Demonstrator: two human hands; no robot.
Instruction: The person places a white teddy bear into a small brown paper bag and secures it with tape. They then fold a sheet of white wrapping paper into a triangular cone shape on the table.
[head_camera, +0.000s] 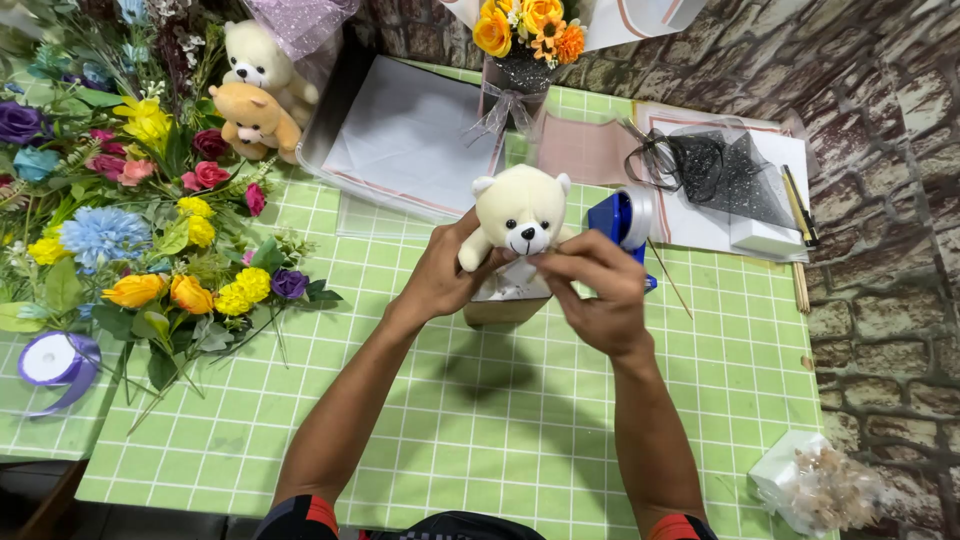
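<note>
Centrally, item one: a small cream teddy bear (521, 213), upright, facing the camera, seated in a small box (505, 300) with white paper at its top. The left hand (440, 275) is wrapped around the bear's left flank and the box behind it, fingers closed on them. The right hand (598, 290) pinches thumb and fingertips together on the white paper just below the bear's chin. Bear and box sit above the middle of the green grid-patterned table cover (500, 420).

Item two, just right of the bear and behind the right hand: a blue tape dispenser (622, 220) with a white roll, beside a thin wooden stick (668, 278).

Item three, far centre: a white sheet of wrapping paper (410, 140), and beyond it a small bouquet of orange and yellow flowers (528, 30) with a grey bow.

Item four, far right: black netting (725, 170) and coiled ribbon on pale paper, a white block next to it.

Item five, left: a large spread of artificial flowers (130, 220) in yellow, blue, purple and pink; two plush bears (257, 95) at its far edge; a roll of lilac ribbon (58, 360) nearer.

Item six, near right: a white box with a clear bag (820, 485) of pale filling.
</note>
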